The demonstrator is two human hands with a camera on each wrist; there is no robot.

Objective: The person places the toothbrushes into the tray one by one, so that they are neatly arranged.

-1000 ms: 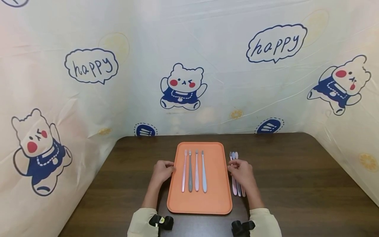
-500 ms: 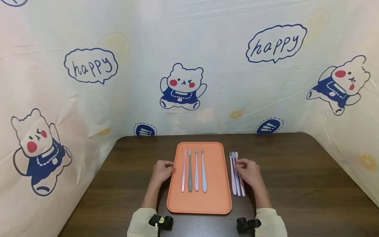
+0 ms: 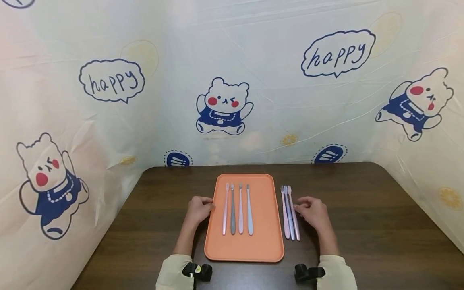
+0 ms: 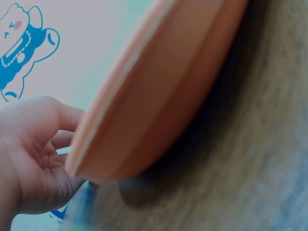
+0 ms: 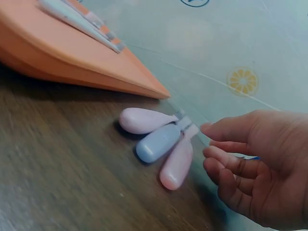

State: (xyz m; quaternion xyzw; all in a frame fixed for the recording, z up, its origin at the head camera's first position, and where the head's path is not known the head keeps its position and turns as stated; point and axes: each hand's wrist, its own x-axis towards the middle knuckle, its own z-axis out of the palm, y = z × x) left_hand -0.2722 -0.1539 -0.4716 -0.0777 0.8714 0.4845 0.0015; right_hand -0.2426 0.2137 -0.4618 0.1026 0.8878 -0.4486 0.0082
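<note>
On the table (image 3: 145,233), near the middle, lies the tray (image 3: 244,247), orange, raised-rimmed, its long sides running near to far. Four brushes (image 3: 233,217) rest on its far and middle parts, spaced side by side, heads to the far end; from left to right they are pink, grey-green, pink and blue. To the right of the tray, on the table surface, lie three loose brushes (image 3: 290,217): pink, blue-violet, pink, heads far and close together, handles slightly fanned toward the near side. The left hand (image 3: 199,208) is at the tray's left rim, fingers bent and gripping the edge; the tray wall conceals part of the fingertips in the left wrist view. The right hand (image 3: 313,211) is just to the right of the loose brushes, fingers relaxed, loosely curved, holding nothing; contact between its thumb and the rightmost brush cannot be determined. The three loose brushes occupy the space between this hand and the tray. A black unit is strapped at each cream sleeve (image 3: 175,272), near side. Behind the table hangs a pale sheet (image 3: 272,52) printed with bears, orange slices and "happy" bubbles; it also bounds the left and right sides.
</note>
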